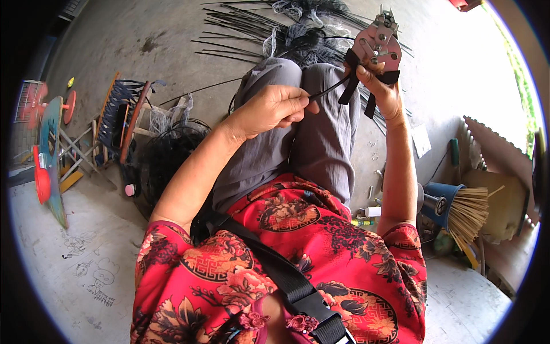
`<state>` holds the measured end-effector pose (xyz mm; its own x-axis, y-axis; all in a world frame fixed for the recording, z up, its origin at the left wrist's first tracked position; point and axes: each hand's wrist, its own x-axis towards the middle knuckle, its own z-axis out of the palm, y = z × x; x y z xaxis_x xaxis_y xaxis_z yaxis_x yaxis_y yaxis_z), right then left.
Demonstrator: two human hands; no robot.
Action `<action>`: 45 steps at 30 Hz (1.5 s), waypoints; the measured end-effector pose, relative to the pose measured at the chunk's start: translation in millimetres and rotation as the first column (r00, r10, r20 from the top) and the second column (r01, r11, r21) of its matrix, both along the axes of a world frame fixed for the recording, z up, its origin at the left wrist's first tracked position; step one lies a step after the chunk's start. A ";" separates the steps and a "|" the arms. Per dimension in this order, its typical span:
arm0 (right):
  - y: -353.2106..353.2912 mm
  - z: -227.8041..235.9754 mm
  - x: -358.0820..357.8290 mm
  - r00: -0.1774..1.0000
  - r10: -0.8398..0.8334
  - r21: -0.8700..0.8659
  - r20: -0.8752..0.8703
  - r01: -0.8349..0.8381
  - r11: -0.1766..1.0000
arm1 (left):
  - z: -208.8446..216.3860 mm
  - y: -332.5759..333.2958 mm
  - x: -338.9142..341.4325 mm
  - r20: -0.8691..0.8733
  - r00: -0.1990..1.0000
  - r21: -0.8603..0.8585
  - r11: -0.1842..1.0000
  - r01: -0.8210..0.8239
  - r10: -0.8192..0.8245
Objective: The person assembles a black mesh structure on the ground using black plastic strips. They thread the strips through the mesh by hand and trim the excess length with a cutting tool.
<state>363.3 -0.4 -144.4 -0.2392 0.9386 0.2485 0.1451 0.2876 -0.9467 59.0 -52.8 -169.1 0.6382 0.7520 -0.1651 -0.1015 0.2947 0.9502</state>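
Observation:
My left hand (pixel 272 109) is closed over my lap, pinching a thin black cable (pixel 332 89) between thumb and fingers. The cable runs right and up toward a pliers-like hand tool (pixel 378 46) with rounded pinkish metal plates, pivot pins and pointed jaws facing up. My right hand (pixel 381 94) grips this tool from below, its thumb in front and the other fingers mostly hidden behind. Black strip-like parts hang from the tool around that hand. Whether the cable's end enters the tool or passes behind it cannot be made out.
Bundles of long black rods (pixel 235 28) with clear plastic wrapping lie on the floor beyond my knees. A small folding chair (pixel 123 123) and a dark tangled coil (pixel 172 157) are at left. At right, a blue container (pixel 441 203) holds thin wooden sticks (pixel 470 215).

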 end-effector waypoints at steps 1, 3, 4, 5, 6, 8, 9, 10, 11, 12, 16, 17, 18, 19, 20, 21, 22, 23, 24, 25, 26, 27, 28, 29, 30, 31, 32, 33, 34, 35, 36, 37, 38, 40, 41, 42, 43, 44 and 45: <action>3.5 -1.4 1.1 1.000 0.009 -0.030 -0.016 -0.009 1.000 | 4.8 -2.2 2.4 0.002 1.000 0.003 1.000 0.001 -0.001; 0.4 -8.4 0.1 0.996 -0.089 0.032 0.001 0.089 0.996 | 14.0 -5.8 6.4 -0.121 0.984 0.272 0.958 -0.090 0.127; -2.8 -10.0 -5.0 0.988 -0.154 0.072 0.003 0.153 0.986 | 14.4 -4.2 2.0 -0.120 0.984 0.274 0.957 -0.096 0.133; -7.8 -13.2 -8.9 0.979 -0.205 0.094 0.012 0.203 0.975 | 14.0 -0.4 -5.0 -0.138 0.961 0.379 0.909 -0.173 0.240; -11.5 -16.6 -13.7 0.974 -0.225 0.073 -0.031 0.226 0.971 | 14.1 4.0 -10.6 -0.144 0.928 0.480 0.844 -0.239 0.345; -27.6 -32.2 -26.5 0.972 -0.207 -0.034 -0.114 0.205 0.978 | 23.3 12.9 -17.2 -0.172 0.843 0.527 0.771 -0.358 0.509; -38.9 -41.0 -31.4 0.969 -0.197 -0.100 -0.147 0.183 0.978 | 24.2 15.2 -16.7 -0.132 0.839 0.506 0.763 -0.402 0.529; -49.6 -51.8 -33.0 0.972 -0.189 -0.144 -0.143 0.168 0.975 | 24.5 16.5 -15.8 -0.090 0.831 0.481 0.754 -0.447 0.550; -60.4 -63.2 -34.6 0.973 -0.182 -0.189 -0.141 0.154 0.970 | 27.4 17.8 -17.1 -0.089 0.828 0.481 0.752 -0.451 0.554; -68.9 -70.9 -30.3 0.984 -0.177 -0.217 -0.031 0.166 0.962 | 31.9 19.2 -18.7 -0.095 0.833 0.524 0.739 -0.424 0.545; -110.6 -80.1 -23.2 0.976 -0.200 -0.326 0.080 0.216 0.921 | 33.1 21.4 -21.9 -0.087 0.801 0.649 0.644 -0.405 0.592; -119.3 -82.2 -22.1 0.974 -0.214 -0.382 0.072 0.226 0.896 | 34.0 20.0 -21.1 -0.084 0.802 0.649 0.643 -0.406 0.591; -125.7 -82.8 -19.8 0.979 -0.201 -0.489 0.030 0.189 0.852 | 35.5 16.4 -20.0 -0.089 0.781 0.696 0.600 -0.396 0.618; -128.3 -76.5 -22.5 0.981 -0.191 -0.586 -0.016 0.146 0.797 | 36.3 14.1 -18.7 -0.090 0.769 0.720 0.575 -0.389 0.633; -128.9 -70.3 -25.8 0.987 -0.154 -0.540 -0.045 0.106 0.835 | 37.3 11.2 -16.9 -0.089 0.757 0.742 0.550 -0.383 0.647; -127.9 -63.3 -29.7 0.983 -0.180 -0.511 -0.025 0.142 0.848 | 37.5 8.9 -14.3 -0.093 0.734 0.795 0.494 -0.353 0.673; -124.8 -40.3 -42.8 0.978 -0.207 -0.480 -0.006 0.179 0.859 | 38.7 7.1 -12.5 -0.093 0.710 0.843 0.435 -0.318 0.698; -117.2 -29.3 -48.7 0.967 -0.254 -0.412 -0.029 0.220 0.884 | 40.9 6.6 -10.2 -0.126 0.697 0.866 0.421 -0.270 0.706; -110.3 -11.2 -50.6 0.972 -0.232 -0.389 0.045 0.231 0.892 | 43.1 5.1 -9.4 -0.124 0.695 0.867 0.418 -0.271 0.708; -102.2 4.9 -51.2 0.952 -0.200 -0.368 0.230 0.276 0.888 | 47.2 4.9 -7.7 -0.128 0.675 0.889 0.386 -0.247 0.727; -95.0 14.6 -51.3 0.898 -0.166 -0.339 0.409 0.318 0.885 | 50.8 5.9 -6.0 -0.131 0.654 0.908 0.355 -0.221 0.745; -89.8 15.7 -53.4 0.859 -0.195 -0.210 0.473 0.325 0.922 | 50.5 8.2 -3.9 -0.083 0.644 0.932 0.288 -0.221 0.761; -86.0 23.1 -59.1 0.851 -0.201 -0.179 0.485 0.322 0.930 | 53.1 8.6 -2.1 -0.073 0.644 0.934 0.279 -0.224 0.761; -83.5 23.3 -60.8 0.838 -0.197 -0.152 0.510 0.313 0.938 | 56.1 7.6 -0.3 -0.061 0.626 0.947 0.243 -0.211 0.777; -83.5 30.2 -63.6 0.814 -0.187 -0.154 0.550 0.319 0.935 | 58.9 8.2 1.7 -0.047 0.608 0.958 0.208 -0.197 0.792; -84.2 35.0 -67.8 0.791 -0.168 -0.161 0.588 0.318 0.934 | 58.6 8.8 2.5 0.010 0.600 0.972 0.134 -0.194 0.800; -82.5 40.8 -71.9 0.766 -0.152 -0.161 0.624 0.317 0.935 | 58.6 9.0 3.4 0.014 0.598 0.972 0.129 -0.195 0.801; -83.5 44.9 -76.1 0.744 -0.173 -0.085 0.646 0.295 0.952 | 58.6 8.9 4.4 0.040 0.574 0.981 0.078 -0.179 0.818; -84.6 46.8 -77.0 0.719 -0.198 -0.010 0.666 0.274 0.962 | 57.6 9.0 6.6 0.066 0.553 0.986 0.031 -0.164 0.830; -82.1 41.8 -76.1 0.727 -0.221 0.043 0.650 0.255 0.966 | 55.6 10.1 8.4 0.079 0.543 0.991 -0.008 -0.132 0.836; -82.2 43.8 -76.6 0.725 -0.224 0.046 0.652 0.257 0.965 | 53.2 10.6 9.9 0.083 0.544 0.991 -0.010 -0.135 0.835; -83.2 48.9 -80.9 0.720 -0.209 -0.004 0.662 0.283 0.959 | 50.0 9.9 10.4 0.074 0.526 0.995 -0.027 -0.096 0.847; -83.3 51.1 -82.5 0.717 -0.201 -0.030 0.667 0.295 0.955 | 47.4 9.5 10.9 0.066 0.508 0.998 -0.043 -0.056 0.859; -82.8 54.1 -84.3 0.722 -0.177 -0.087 0.669 0.312 0.946 | 45.1 10.1 13.2 0.081 0.504 0.997 -0.077 -0.030 0.860; -82.0 53.3 -83.7 0.725 -0.170 -0.103 0.667 0.316 0.943 | 44.7 10.0 14.2 0.062 0.495 0.997 -0.078 0.011 0.867; -81.0 52.5 -83.2 0.728 -0.163 -0.118 0.666 0.318 0.941 | 44.1 10.2 14.7 0.043 0.484 0.996 -0.078 0.052 0.874; -79.7 48.4 -81.2 0.730 -0.166 -0.104 0.663 0.310 0.945 | 41.5 10.8 14.6 0.043 0.484 0.996 -0.078 0.051 0.874; -77.9 45.5 -79.6 0.730 -0.167 -0.097 0.663 0.305 0.947 | 37.5 11.8 14.3 0.021 0.474 0.990 -0.084 0.114 0.880; -76.1 42.6 -78.1 0.731 -0.169 -0.090 0.662 0.300 0.950 | 35.2 13.0 13.5 -0.001 0.462 0.980 -0.090 0.176 0.887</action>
<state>285.3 -76.5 -101.8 -0.0452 0.9973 -0.0576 0.7730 -0.0016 -0.6345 72.5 -39.8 -133.9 0.2838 0.5728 0.7690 0.8306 -0.5476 0.1013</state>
